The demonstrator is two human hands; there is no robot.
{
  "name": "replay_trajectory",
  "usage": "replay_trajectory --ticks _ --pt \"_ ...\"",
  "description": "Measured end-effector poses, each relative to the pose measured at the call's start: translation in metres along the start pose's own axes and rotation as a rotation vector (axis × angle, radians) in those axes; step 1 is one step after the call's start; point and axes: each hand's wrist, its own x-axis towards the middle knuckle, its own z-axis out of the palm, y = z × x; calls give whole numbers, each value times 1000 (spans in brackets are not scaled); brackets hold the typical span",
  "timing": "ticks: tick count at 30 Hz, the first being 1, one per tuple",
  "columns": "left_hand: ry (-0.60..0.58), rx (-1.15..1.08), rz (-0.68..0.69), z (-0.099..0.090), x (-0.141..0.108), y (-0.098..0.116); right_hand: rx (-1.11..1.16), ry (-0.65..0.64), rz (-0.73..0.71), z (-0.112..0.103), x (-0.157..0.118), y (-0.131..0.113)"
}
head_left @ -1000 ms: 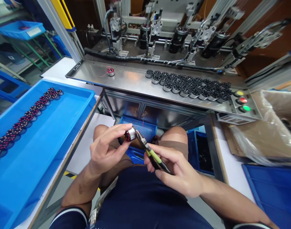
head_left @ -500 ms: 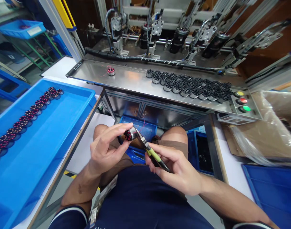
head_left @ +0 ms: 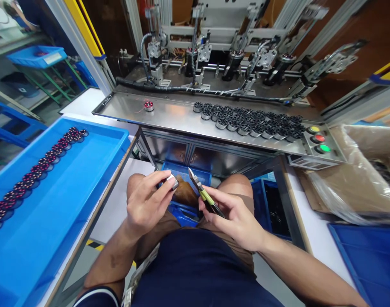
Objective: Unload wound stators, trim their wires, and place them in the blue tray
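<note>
Between the thumb and fingers of my left hand [head_left: 148, 198] is a motor stator [head_left: 173, 182], its silvery rim turned toward the right. Cutting pliers [head_left: 205, 194] with green and black handles lie in my right hand [head_left: 235, 215], their jaws pointing up and left. A gap separates the plier tips from the stator. Both hands are above my lap. One stator with red windings [head_left: 148, 105] and loose thin wires sits alone at the left of the metal ledge [head_left: 172, 114]. Rows of black and silver stators [head_left: 246, 119] cover the ledge's right half.
At left, a blue tray [head_left: 70, 179] holds a line of wound stators [head_left: 41, 168]. Behind the ledge stands a machine with several spindles [head_left: 231, 66]. Yellow, red and green buttons [head_left: 323, 148] are at the ledge's right end, near a plastic-lined cardboard box [head_left: 358, 183].
My left hand has turned the stator, so its red-and-black face no longer shows. The pliers have come away from it. The camera view has shifted slightly.
</note>
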Motion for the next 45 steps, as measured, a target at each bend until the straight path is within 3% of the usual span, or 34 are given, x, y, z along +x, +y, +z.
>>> replay_trajectory --ticks 5,8,12,14,16,19,23,27,31,34,37,42,45 --pt "79 -51 -80 3 -3 -1 -33 -36 -6 1 2 1" --pt "168 -329 -389 4 -12 -4 -209 -47 -144 -8 28 -6" --pt "286 -832 -980 -9 -30 -16 -726 112 -465 -32 121 -28" --pt "293 -869 -1187 -28 -39 -28 -980 185 -425 -40 178 -37" --pt "221 -698 -1285 -51 -46 -48 -1154 229 -297 -40 227 -39" --pt "109 -285 -1320 -90 -54 -96 -1245 243 -239 -34 273 -27" --pt "104 59 -1381 -123 -67 -179 -1282 238 -325 -32 292 -8" --pt "31 264 -1372 -122 -73 -249 -1293 240 -387 -37 294 -1" --pt "29 356 -1308 -106 -66 -296 -1299 260 -392 -38 294 -1" --pt "104 413 -1261 -97 -61 -318 -1277 293 -406 -37 295 0" --pt "219 457 -1196 -91 -58 -328 -1257 302 -407 -37 294 1" --pt "351 393 -982 -82 -40 -319 -1221 342 -419 -38 295 7" --pt "317 285 -848 -63 -9 -307 -1180 383 -469 -39 296 8"
